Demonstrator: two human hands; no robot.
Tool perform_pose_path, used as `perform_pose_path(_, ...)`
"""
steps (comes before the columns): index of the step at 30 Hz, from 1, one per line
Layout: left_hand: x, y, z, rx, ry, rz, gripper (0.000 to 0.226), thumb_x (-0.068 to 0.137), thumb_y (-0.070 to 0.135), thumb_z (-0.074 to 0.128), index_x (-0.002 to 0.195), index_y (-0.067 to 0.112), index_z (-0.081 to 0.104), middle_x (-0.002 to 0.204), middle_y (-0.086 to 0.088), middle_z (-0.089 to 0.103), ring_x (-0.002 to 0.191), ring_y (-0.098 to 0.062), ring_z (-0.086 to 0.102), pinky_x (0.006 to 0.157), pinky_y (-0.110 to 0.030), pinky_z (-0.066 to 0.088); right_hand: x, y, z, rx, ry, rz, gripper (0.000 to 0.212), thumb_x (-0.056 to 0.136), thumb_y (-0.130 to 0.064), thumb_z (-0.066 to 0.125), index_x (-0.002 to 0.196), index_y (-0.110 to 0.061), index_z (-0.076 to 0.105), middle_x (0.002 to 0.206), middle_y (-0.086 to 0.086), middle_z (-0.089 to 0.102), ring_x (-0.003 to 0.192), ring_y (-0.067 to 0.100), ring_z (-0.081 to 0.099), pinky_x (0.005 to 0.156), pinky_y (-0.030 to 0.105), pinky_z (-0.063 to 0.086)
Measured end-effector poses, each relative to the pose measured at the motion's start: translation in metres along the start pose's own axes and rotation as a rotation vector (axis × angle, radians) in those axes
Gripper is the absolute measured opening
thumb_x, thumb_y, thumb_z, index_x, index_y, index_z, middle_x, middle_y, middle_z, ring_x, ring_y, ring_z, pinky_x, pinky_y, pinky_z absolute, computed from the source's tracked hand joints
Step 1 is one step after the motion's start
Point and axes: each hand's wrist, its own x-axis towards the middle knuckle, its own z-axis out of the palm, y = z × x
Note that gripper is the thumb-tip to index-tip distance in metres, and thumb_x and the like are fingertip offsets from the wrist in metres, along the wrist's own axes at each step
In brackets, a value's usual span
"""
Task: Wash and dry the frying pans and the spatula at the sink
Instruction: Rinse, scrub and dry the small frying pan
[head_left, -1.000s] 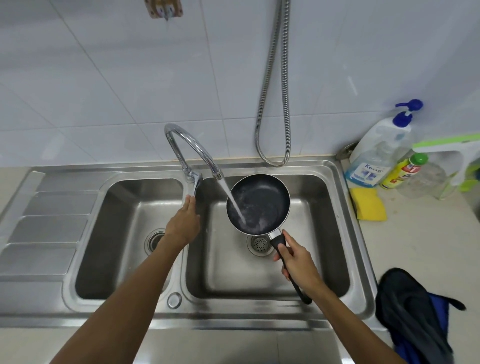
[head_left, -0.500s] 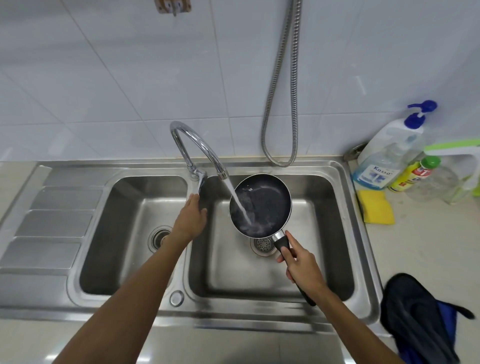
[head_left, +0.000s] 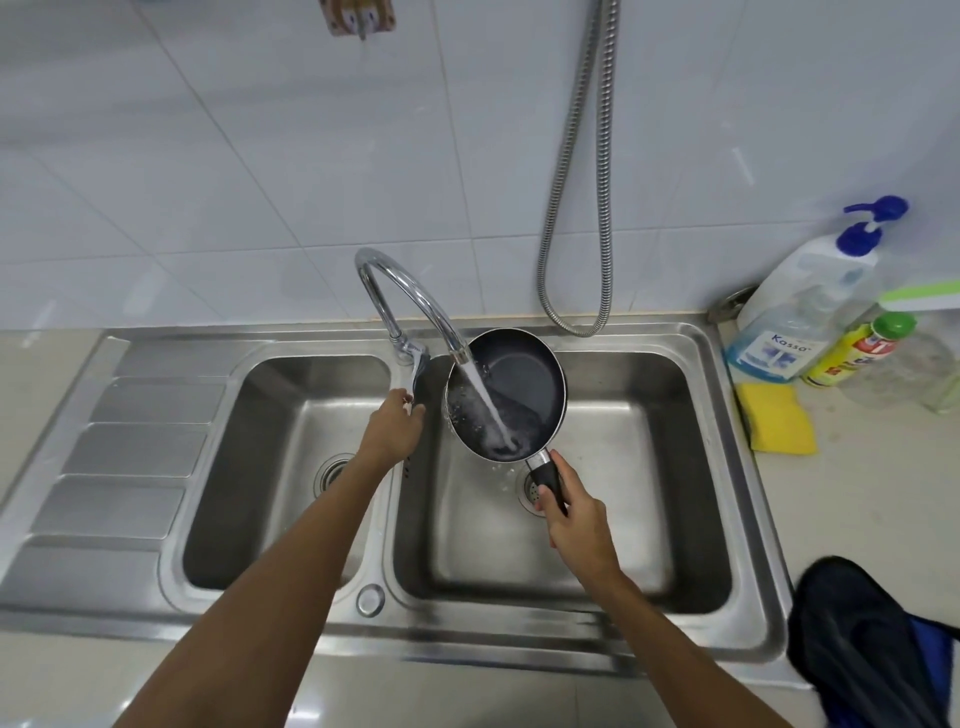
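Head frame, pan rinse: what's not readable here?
Head view only.
Fingers of the left hand on the faucet lever: hidden by the hand's back, grip unclear.
Frying pan handle's far end: covered by the right hand.
Dark cloth: cut off by the right and bottom edges.
Yellow bottle label: too blurred.

pan (head_left: 519, 384) black inside, silver-edged, handle (head_left: 550, 483) black | sink (head_left: 519, 644) steel grey, drainboard (head_left: 130, 467) ribbed, at left | tap (head_left: 410, 291) chrome | tiles (head_left: 208, 156) white | counter (head_left: 857, 499) beige | sponge (head_left: 776, 418) yellow | bottle (head_left: 800, 306) clear, pump (head_left: 862, 234) blue | small bottle (head_left: 857, 348) yellow, cap (head_left: 893, 325) green | cloth (head_left: 857, 639) black-blue, lower right
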Motion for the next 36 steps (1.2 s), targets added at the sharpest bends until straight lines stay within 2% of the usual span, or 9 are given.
perform_pose_path(4, 0.012, -0.001, -0.004, -0.223, -0.013, -0.107, 0.052, 0.102, 0.028, 0.053, 0.147, 0.006, 0.043, 0.131, -0.018, 0.063, 0.111, -0.033, 0.063, 0.099, -0.045, 0.054, -0.004, 0.007, -0.007, -0.096, -0.019, -0.044, 0.057, 0.100, -0.032, 0.056, 0.148, -0.050, 0.033, 0.119, -0.001, 0.072, 0.094, 0.024, 0.070, 0.084, 0.041, 0.058)
perform_pose_path(7, 0.016, 0.001, -0.003, -0.439, 0.000, -0.202, 0.038, 0.101, 0.013, 0.054, 0.137, 0.005, 0.050, 0.091, -0.009, 0.062, 0.079, -0.020, 0.057, 0.067, -0.034, 0.049, -0.005, 0.013, -0.017, -0.210, -0.006, -0.074, 0.059, 0.098, -0.034, 0.057, 0.148, -0.052, 0.030, 0.119, 0.000, 0.073, 0.099, 0.029, 0.070, 0.084, 0.042, 0.058)
perform_pose_path(10, 0.019, 0.002, -0.001, -0.565, 0.045, -0.253, 0.018, 0.096, 0.000, 0.048, 0.094, 0.008, 0.063, 0.079, -0.005, 0.055, 0.079, -0.021, 0.055, 0.061, -0.030, 0.040, -0.004, 0.020, -0.029, -0.331, 0.011, -0.138, 0.062, 0.098, -0.033, 0.060, 0.151, -0.045, 0.031, 0.115, -0.002, 0.074, 0.093, 0.028, 0.071, 0.080, 0.041, 0.058)
perform_pose_path(13, 0.014, 0.010, -0.001, -0.644, 0.097, -0.281, 0.033, 0.096, -0.004, 0.042, 0.073, 0.017, 0.052, 0.079, -0.005, 0.054, 0.075, -0.017, 0.056, 0.063, -0.028, 0.040, -0.004, 0.031, -0.038, -0.498, 0.033, -0.227, 0.066, 0.097, -0.034, 0.062, 0.154, -0.039, 0.029, 0.102, -0.001, 0.076, 0.080, 0.023, 0.071, 0.071, 0.038, 0.059)
perform_pose_path(18, 0.014, 0.017, -0.014, -0.671, 0.194, -0.183, 0.017, 0.097, 0.002, 0.050, 0.110, 0.009, 0.060, 0.100, -0.007, 0.066, 0.101, -0.022, 0.064, 0.084, -0.036, 0.050, -0.002, 0.041, -0.045, -0.696, 0.055, -0.272, 0.075, 0.099, -0.037, 0.058, 0.156, -0.048, 0.011, 0.086, -0.003, 0.069, 0.062, 0.017, 0.064, 0.060, 0.036, 0.059)
perform_pose_path(21, 0.017, 0.028, -0.024, -0.693, 0.238, -0.140, 0.028, 0.095, 0.004, 0.052, 0.122, 0.002, 0.059, 0.094, -0.006, 0.067, 0.094, -0.021, 0.065, 0.073, -0.030, 0.048, -0.003, 0.037, -0.049, -0.785, 0.073, -0.295, 0.083, 0.099, -0.034, 0.059, 0.156, -0.052, 0.003, 0.077, -0.003, 0.060, 0.049, 0.015, 0.054, 0.048, 0.034, 0.055)
perform_pose_path(24, 0.020, 0.043, -0.030, -0.730, 0.258, -0.085, 0.021, 0.093, 0.006, 0.059, 0.113, 0.012, 0.058, 0.106, -0.014, 0.070, 0.092, -0.023, 0.067, 0.070, -0.030, 0.048, -0.003, 0.028, -0.054, -0.881, 0.062, -0.267, 0.084, 0.094, -0.024, 0.066, 0.155, -0.049, 0.015, 0.080, -0.002, 0.058, 0.045, 0.017, 0.051, 0.042, 0.033, 0.052)
perform_pose_path(31, 0.021, 0.070, -0.025, -0.771, 0.186, 0.014, 0.012, 0.103, 0.006, 0.053, 0.113, 0.013, 0.052, 0.094, -0.002, 0.063, 0.072, -0.006, 0.061, 0.065, -0.024, 0.048, -0.009, 0.021, -0.067, -1.021, 0.062, -0.225, 0.088, 0.078, -0.004, 0.074, 0.147, -0.048, 0.040, 0.091, 0.003, 0.053, 0.067, 0.020, 0.054, 0.065, 0.035, 0.054)
perform_pose_path(36, 0.011, 0.052, -0.024, -0.677, 0.037, 0.067, 0.020, 0.104, 0.014, 0.054, 0.122, 0.019, 0.048, 0.118, 0.001, 0.064, 0.098, -0.014, 0.060, 0.082, -0.036, 0.051, -0.018, 0.015, -0.071, -0.931, 0.081, -0.133, 0.092, 0.085, -0.010, 0.069, 0.150, -0.057, 0.024, 0.099, -0.001, 0.052, 0.074, 0.017, 0.056, 0.071, 0.033, 0.057)
